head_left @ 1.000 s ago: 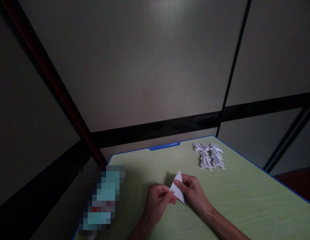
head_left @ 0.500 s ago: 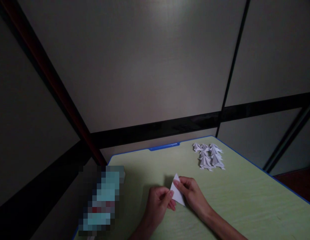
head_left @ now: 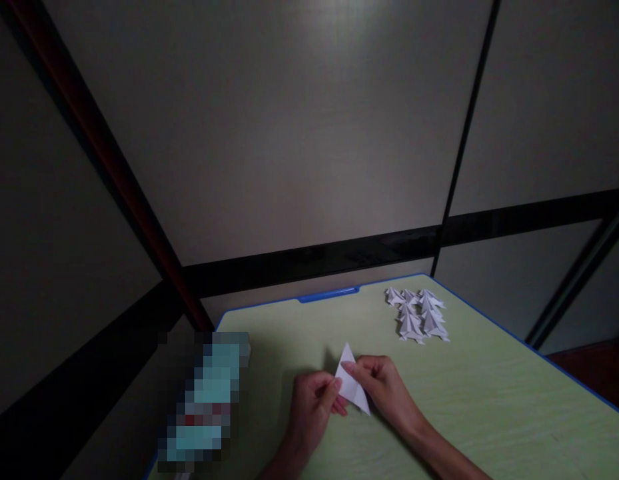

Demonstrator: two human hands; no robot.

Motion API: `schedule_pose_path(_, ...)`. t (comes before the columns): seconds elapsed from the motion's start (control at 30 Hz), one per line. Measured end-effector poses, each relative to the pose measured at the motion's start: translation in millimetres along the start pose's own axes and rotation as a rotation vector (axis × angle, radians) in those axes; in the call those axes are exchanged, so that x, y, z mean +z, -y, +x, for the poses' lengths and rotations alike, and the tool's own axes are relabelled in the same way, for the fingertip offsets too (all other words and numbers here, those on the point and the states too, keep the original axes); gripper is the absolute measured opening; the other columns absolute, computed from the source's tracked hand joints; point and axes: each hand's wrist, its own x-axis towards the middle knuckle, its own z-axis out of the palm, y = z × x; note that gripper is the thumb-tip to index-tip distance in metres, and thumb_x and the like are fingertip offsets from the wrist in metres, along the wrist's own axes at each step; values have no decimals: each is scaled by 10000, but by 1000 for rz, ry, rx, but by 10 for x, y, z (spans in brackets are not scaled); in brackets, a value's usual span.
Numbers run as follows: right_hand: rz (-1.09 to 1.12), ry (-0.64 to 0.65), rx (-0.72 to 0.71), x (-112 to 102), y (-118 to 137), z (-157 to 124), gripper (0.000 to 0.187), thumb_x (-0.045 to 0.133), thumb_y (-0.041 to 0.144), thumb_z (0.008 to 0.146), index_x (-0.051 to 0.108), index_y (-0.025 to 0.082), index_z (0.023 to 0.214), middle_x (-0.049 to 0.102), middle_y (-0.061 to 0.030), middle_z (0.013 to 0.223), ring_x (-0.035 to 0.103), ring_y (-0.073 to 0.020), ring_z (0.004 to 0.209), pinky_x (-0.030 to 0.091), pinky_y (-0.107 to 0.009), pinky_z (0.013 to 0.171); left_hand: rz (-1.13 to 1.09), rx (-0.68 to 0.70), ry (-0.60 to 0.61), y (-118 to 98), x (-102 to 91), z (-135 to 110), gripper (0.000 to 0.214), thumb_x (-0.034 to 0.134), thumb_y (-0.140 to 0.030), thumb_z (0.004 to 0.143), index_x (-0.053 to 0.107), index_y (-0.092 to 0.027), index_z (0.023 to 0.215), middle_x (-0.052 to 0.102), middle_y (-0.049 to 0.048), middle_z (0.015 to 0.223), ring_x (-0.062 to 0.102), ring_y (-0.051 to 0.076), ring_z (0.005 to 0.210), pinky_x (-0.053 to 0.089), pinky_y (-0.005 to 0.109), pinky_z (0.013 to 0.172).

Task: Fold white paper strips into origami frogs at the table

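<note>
A small white folded paper triangle (head_left: 350,379) is held just above the green table (head_left: 489,400), its tip pointing up. My left hand (head_left: 314,407) pinches its left edge with curled fingers. My right hand (head_left: 382,387) grips its right side, fingers closed over the paper. Both forearms come in from the bottom edge.
Several finished white folded paper figures (head_left: 418,313) lie in a cluster near the table's far right corner. The table has a blue rim with a blue handle (head_left: 329,294) at its far edge. A blurred teal object (head_left: 204,400) sits at the table's left side. Dark wall panels stand behind.
The paper piece and both hands have shifted slightly left and down; the triangle's tip now leans more to the left.
</note>
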Motion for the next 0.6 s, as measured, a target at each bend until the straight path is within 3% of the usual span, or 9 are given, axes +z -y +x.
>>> schedule_pose_path(0.13, 145, 175, 24, -21, -22, 32, 288, 591, 377, 573, 460, 137, 482, 428, 50, 422, 345, -67, 392, 239, -184, 389, 9, 18, -44, 0, -17, 19, 272, 516, -298, 637, 533, -127, 427, 552, 15, 368, 487, 104, 347, 370, 190, 390)
schedule_pose_path(0.43, -115, 29, -4, 2, 20, -18, 334, 495, 383, 672, 475, 140, 443, 458, 39, 354, 364, -76, 342, 238, -182, 351, 13, 41, -69, -33, -14, 2, 283, 509, -311, 648, 539, -131, 433, 567, 17, 378, 499, 109, 356, 378, 192, 401)
schedule_pose_path(0.6, -120, 91, 1, -23, 18, -11, 308, 490, 341, 687, 481, 138, 456, 464, 40, 351, 338, -66, 338, 229, -179, 361, -2, 53, -116, -27, -48, 20, 276, 514, -306, 646, 537, -128, 437, 564, 15, 373, 504, 112, 360, 375, 193, 400)
